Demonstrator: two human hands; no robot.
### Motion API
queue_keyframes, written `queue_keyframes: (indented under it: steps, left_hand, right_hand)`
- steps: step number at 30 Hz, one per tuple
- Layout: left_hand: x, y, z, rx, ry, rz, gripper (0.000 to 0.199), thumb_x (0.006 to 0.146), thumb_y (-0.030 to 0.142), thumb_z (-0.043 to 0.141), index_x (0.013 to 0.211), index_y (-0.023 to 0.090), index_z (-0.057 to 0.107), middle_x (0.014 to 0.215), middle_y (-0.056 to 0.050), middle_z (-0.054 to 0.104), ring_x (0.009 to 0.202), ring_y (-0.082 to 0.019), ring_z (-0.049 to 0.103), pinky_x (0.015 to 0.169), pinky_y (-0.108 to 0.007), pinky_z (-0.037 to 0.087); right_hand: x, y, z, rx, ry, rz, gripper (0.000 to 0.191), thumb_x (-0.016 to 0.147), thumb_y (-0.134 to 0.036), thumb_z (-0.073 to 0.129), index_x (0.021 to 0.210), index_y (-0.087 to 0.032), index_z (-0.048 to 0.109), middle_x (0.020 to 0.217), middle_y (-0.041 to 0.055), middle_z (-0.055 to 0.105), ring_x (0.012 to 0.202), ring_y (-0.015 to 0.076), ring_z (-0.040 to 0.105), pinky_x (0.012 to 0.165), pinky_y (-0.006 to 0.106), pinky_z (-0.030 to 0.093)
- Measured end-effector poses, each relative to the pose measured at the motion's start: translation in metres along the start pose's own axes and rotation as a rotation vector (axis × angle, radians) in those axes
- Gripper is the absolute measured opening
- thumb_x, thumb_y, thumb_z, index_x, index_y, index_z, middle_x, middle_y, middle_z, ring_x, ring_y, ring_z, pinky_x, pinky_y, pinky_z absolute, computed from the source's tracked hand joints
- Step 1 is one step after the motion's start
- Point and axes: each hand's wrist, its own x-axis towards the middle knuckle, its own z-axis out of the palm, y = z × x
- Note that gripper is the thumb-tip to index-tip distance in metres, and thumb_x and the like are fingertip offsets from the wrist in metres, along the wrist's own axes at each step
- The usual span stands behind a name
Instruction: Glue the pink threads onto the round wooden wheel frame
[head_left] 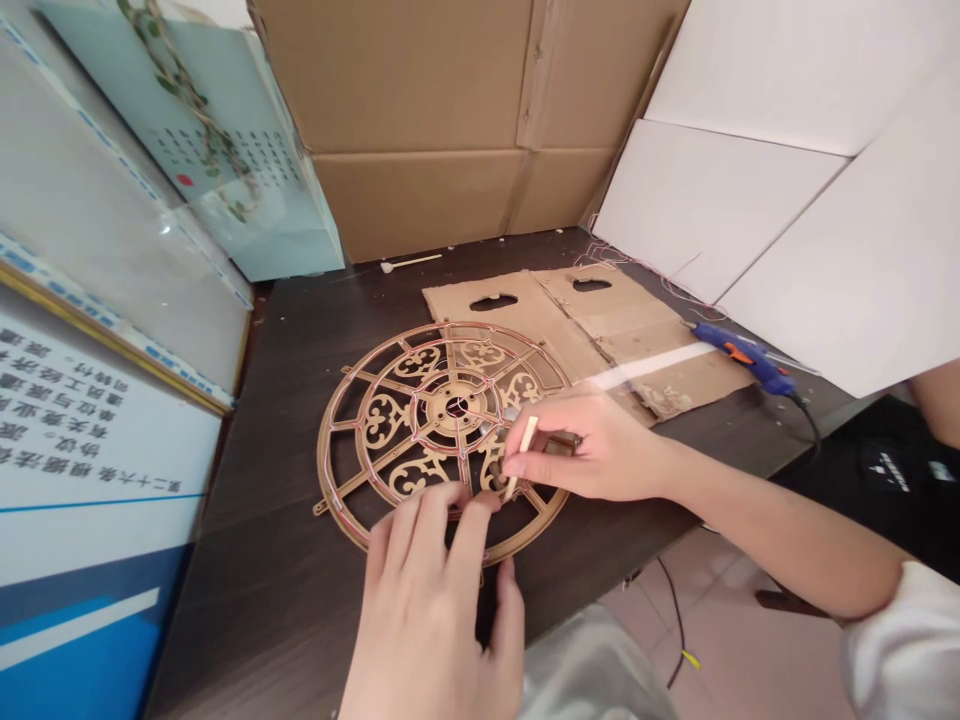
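Note:
A round, openwork wooden wheel (328,440) with scrolled panels, spokes and a hub lies flat on the dark table. Thin red and pale wires run along its rings. My right hand (592,445) pinches a thin wooden stick (529,435), its lower end against the wheel's near right part. A small brown, glossy object (562,443) shows by the right fingers; whether it is held I cannot tell. My left hand (431,580) rests over the near side, fingers bent and apart, fingertips touching the wheel close to the stick's end. The thumb stands away from the other fingers.
Flattened cardboard (510,312) lies behind the wheel, with a blue glue gun (742,355) at its right. Another stick with a white tip (412,262) is farther back. Loose wire tangles (660,280) lie back right. A cardboard wall (420,90), white panels and printed boards surround the table.

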Motion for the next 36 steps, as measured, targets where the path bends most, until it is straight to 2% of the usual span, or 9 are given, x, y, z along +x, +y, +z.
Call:
queue_keyframes:
  steps: [9, 15, 23, 27, 36]
  left_hand:
    - [-0.0005, 0.0005, -0.0005, 0.007, -0.009, -0.006, 0.034, 0.089, 0.013, 0.057, 0.122, 0.018, 0.056, 0.118, -0.013, 0.060, 0.110, -0.031, 0.055, 0.089, -0.049, 0.049]
    - [0.0012, 0.0025, -0.0018, 0.004, 0.037, -0.003, 0.030, 0.088, 0.013, 0.055, 0.117, 0.017, 0.058, 0.114, -0.013, 0.061, 0.105, -0.030, 0.057, 0.087, -0.049, 0.049]
    - [0.0045, 0.0046, -0.0016, -0.004, 0.038, 0.000, 0.028, 0.089, 0.011, 0.054, 0.116, 0.016, 0.057, 0.112, -0.013, 0.059, 0.104, -0.029, 0.054, 0.087, -0.048, 0.047]
    - [0.0054, 0.0056, -0.0033, -0.015, 0.046, 0.004, 0.027, 0.089, 0.010, 0.053, 0.115, 0.016, 0.057, 0.110, -0.012, 0.059, 0.102, -0.029, 0.054, 0.086, -0.047, 0.047]
    - [0.0051, 0.0046, -0.0020, -0.008, 0.041, 0.011, 0.027, 0.089, 0.010, 0.053, 0.116, 0.015, 0.057, 0.111, -0.013, 0.059, 0.104, -0.029, 0.054, 0.086, -0.048, 0.046]
  right_hand:
    - [0.0001, -0.0005, 0.0007, 0.027, 0.015, -0.008, 0.019, 0.093, -0.030, 0.081, 0.085, -0.014, 0.075, 0.074, 0.0007, 0.074, 0.058, 0.0080, 0.059, 0.056, 0.016, 0.046]
    - [-0.0001, -0.0006, 0.0005, -0.001, 0.000, 0.016, 0.022, 0.094, -0.035, 0.079, 0.086, -0.014, 0.076, 0.072, 0.0009, 0.072, 0.058, 0.0088, 0.058, 0.056, 0.018, 0.046]
    - [-0.0002, -0.0013, -0.0004, -0.006, -0.009, 0.032, 0.023, 0.095, -0.036, 0.078, 0.087, -0.014, 0.075, 0.074, 0.0014, 0.072, 0.059, 0.0089, 0.057, 0.056, 0.018, 0.046]
    - [-0.0001, -0.0013, -0.0008, -0.012, -0.005, 0.014, 0.024, 0.095, -0.037, 0.078, 0.086, -0.015, 0.076, 0.071, -0.0002, 0.071, 0.055, 0.0075, 0.052, 0.053, 0.018, 0.043]
    - [-0.0005, -0.0005, -0.0007, -0.025, -0.003, 0.004, 0.023, 0.095, -0.036, 0.078, 0.086, -0.015, 0.076, 0.073, 0.0006, 0.072, 0.059, 0.0091, 0.057, 0.056, 0.019, 0.045]
